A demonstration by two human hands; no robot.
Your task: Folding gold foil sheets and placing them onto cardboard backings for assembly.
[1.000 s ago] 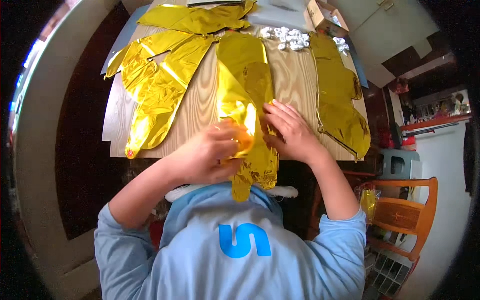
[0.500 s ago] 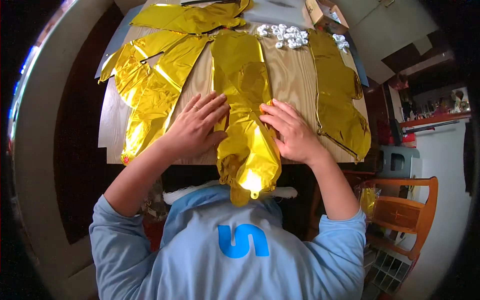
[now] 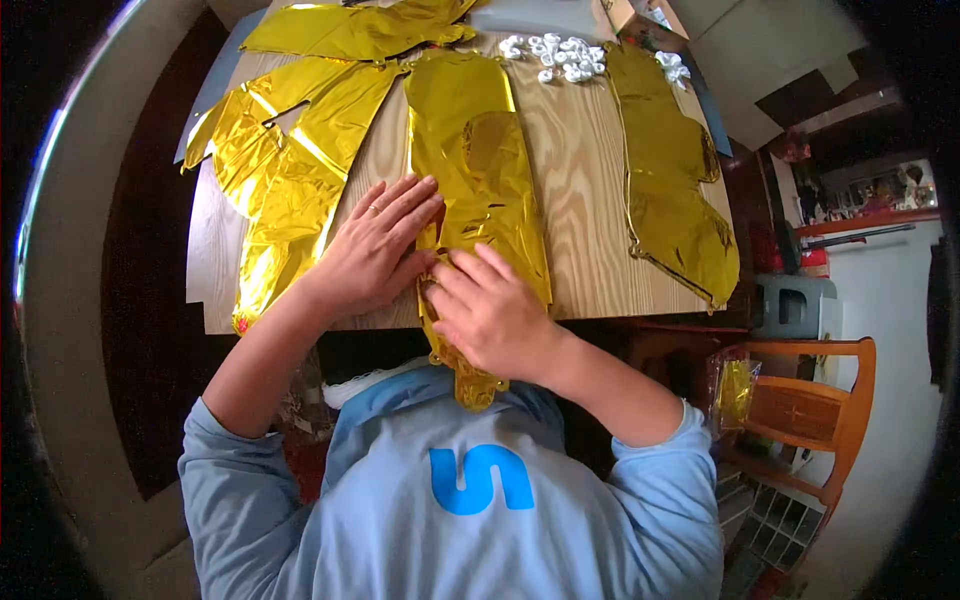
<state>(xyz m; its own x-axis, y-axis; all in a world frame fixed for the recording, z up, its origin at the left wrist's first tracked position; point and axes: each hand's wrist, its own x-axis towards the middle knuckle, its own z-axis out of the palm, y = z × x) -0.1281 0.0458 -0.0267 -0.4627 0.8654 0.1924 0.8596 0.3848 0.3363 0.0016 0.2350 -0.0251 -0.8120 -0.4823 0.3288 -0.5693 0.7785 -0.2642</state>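
Observation:
A flat gold foil balloon (image 3: 460, 110) lies lengthwise on the wooden table, its near end hanging over the front edge towards me. My left hand (image 3: 370, 240) rests on its left edge, fingers stretched out, with a ring on one of them. Over the balloon's near part, my right hand (image 3: 495, 320) presses down with its fingers apart and slightly bent, the tips close to my left thumb. Foil is folded under the right hand, which hides part of the fold.
More flat gold foil balloons lie to the left (image 3: 300, 160), at the back (image 3: 350, 32) and to the right (image 3: 660, 170). Small white coiled bundles (image 3: 570, 58) sit behind, near an open box (image 3: 650, 22). A wooden chair (image 3: 850, 420) and grey stool (image 3: 790, 305) stand right of the table (image 3: 585, 240).
My right hand has moved left and nearer across the balloon, from its right edge. The puffed near part is now folded over and flatter. My left hand stays at the left edge.

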